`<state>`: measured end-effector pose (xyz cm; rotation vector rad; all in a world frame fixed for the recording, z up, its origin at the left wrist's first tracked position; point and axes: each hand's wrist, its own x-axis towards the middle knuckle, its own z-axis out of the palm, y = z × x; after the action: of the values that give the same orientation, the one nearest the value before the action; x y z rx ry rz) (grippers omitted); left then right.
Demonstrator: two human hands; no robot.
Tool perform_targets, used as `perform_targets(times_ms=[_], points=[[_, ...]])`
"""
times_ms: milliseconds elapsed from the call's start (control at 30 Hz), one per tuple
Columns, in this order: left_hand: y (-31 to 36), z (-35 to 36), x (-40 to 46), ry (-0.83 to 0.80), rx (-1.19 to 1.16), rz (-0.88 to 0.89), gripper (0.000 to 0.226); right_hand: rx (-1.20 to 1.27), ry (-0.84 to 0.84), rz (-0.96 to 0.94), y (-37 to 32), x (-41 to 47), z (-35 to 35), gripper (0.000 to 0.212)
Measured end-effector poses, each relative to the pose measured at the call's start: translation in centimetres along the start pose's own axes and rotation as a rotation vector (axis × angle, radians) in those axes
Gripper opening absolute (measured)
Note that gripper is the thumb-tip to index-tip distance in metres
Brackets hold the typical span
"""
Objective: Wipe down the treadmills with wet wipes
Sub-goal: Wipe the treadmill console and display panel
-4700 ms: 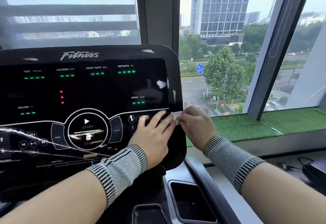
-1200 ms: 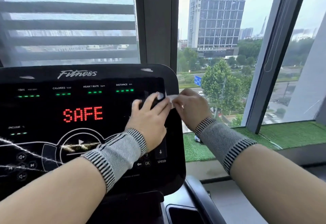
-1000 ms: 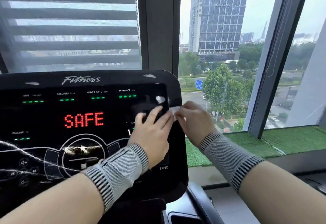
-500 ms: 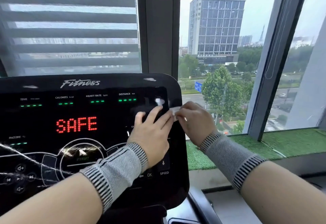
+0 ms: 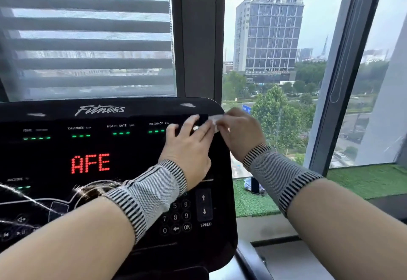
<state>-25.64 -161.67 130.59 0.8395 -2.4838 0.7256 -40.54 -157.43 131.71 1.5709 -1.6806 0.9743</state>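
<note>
Right grip [image 5: 240, 132] pinching wipe [image 5: 214, 118] at console [image 5: 132, 147]

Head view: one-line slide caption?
Both hands, left hand flat, right hand pinching, draw a wet wipe along the treadmill console upper right edge.

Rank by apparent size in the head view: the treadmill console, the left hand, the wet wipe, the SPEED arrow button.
1. Treadmill console, by far the largest.
2. Left hand.
3. SPEED arrow button and wet wipe: too close to rank; the hands hide most of the wipe.
</note>
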Motion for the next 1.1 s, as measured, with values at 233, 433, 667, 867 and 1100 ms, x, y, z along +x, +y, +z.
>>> perform_targets(times_ms=[233, 433, 667, 867, 1100], points=[[0.2, 1.7, -1.9, 0.007, -0.042, 0.081, 0.066, -0.016, -0.012, -0.012, 0.2, -2.8, -0.1, 0.004], [-0.5, -0.2, 1.6, 0.013, -0.037, -0.031, 0.069, 0.008, -0.016, 0.038, -0.2, 2.4, -0.2, 0.012], [0.0, 0.7, -0.4, -0.025, -0.022, 0.046, 0.068, 0.016, -0.001, 0.009, -0.2, -0.8, -0.3, 0.007], [-1.3, -1.1, 2.6, -0.044, -0.052, -0.028, 0.066, -0.049, -0.076, 0.102, -0.7, 3.7, -0.5, 0.02], [-6.6, -1.4, 2.5, -0.037, -0.09, -0.215, 0.065, -0.016, -0.086, 0.147, -1.1, 2.2, -0.7, 0.02]])
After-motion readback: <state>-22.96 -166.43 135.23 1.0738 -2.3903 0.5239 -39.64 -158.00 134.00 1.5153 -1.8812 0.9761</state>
